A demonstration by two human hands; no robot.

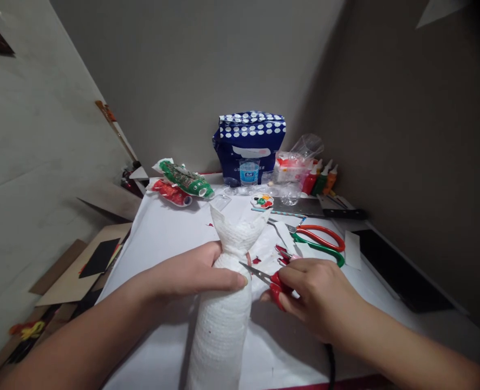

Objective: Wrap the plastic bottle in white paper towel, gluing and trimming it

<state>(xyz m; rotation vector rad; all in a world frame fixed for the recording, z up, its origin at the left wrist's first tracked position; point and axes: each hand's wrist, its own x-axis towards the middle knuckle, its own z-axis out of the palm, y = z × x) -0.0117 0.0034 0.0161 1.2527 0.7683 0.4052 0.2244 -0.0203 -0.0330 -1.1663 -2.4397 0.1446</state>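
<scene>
A tall white bundle wrapped in textured paper towel [224,319] stands on the white table cover [162,238], cinched at its neck with the top flaring out. My left hand [195,273] is wrapped round the bundle just under the neck. My right hand [317,295] grips small red-handled scissors [270,280], whose blades point left at the cinched neck, close to my left thumb.
Larger red and green scissors [321,241] lie to the right. At the back stand a blue dotted bag [250,143], a water cup [248,174], paint bottles [321,179], a paint palette [262,202] and painted bottle crafts [183,181]. A black mat [398,271] lies at right.
</scene>
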